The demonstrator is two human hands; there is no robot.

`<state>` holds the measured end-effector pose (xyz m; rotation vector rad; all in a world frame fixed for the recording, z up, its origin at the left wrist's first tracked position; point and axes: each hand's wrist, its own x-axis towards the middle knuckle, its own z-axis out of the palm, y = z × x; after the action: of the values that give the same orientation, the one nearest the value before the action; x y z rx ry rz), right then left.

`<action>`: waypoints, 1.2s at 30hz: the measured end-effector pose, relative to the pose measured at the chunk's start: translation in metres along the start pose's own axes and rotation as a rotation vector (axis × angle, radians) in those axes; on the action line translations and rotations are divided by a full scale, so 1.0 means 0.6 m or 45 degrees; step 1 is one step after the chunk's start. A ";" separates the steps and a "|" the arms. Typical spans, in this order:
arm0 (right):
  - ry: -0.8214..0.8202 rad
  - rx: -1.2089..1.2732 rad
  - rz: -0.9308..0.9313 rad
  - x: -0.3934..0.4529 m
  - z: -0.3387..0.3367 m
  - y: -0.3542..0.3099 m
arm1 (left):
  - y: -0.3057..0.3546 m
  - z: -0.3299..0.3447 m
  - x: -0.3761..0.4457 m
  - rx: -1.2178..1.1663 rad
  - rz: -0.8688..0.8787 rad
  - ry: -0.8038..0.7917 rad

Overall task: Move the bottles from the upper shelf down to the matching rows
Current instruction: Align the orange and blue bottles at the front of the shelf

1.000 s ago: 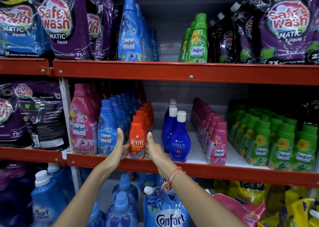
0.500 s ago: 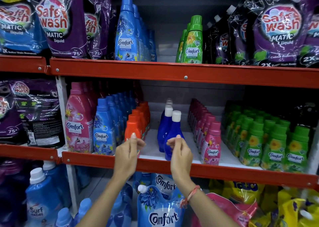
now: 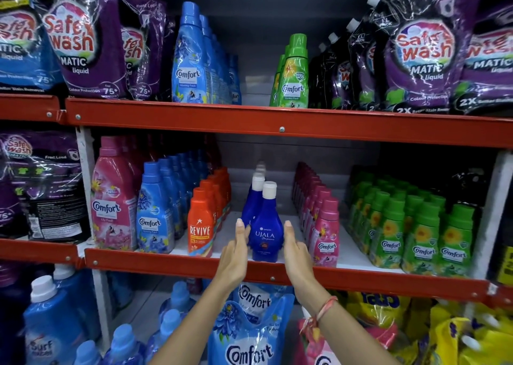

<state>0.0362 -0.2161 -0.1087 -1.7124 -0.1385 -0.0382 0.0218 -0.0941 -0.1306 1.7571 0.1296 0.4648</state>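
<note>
My left hand (image 3: 235, 249) and right hand (image 3: 294, 249) are raised to the middle shelf (image 3: 361, 277), palms facing each other, fingers straight and together, flanking the front dark blue Ujala bottle (image 3: 266, 230). The fingertips sit against or just beside its sides; I cannot tell whether they press it. That bottle stands upright at the near edge, heading a row of about five white-capped bottles running far back. Just left stands an orange Revive bottle (image 3: 200, 224) leading its own row, then small blue Comfort bottles (image 3: 154, 212), then tall pink Comfort bottles (image 3: 113, 198). Right of my hands run small pink Comfort bottles (image 3: 324, 231), then three rows of green Comfort bottles (image 3: 455, 239).

On the upper shelf (image 3: 194, 116), a row of tall blue Comfort bottles (image 3: 191, 56) stands left of centre and about three green Comfort bottles (image 3: 294, 73) right of centre, well apart, between purple Safewash pouches (image 3: 83, 40). A blue Comfort refill pouch (image 3: 249, 334) sits below, between my forearms.
</note>
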 end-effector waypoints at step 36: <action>0.721 0.028 -0.379 0.035 -0.096 0.057 | 0.037 0.117 -0.013 -0.057 0.042 -0.089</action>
<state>0.0640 -0.2765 -0.1320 -1.5851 0.0306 -0.7313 0.0372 -0.1663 -0.1229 1.7317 0.0402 0.4264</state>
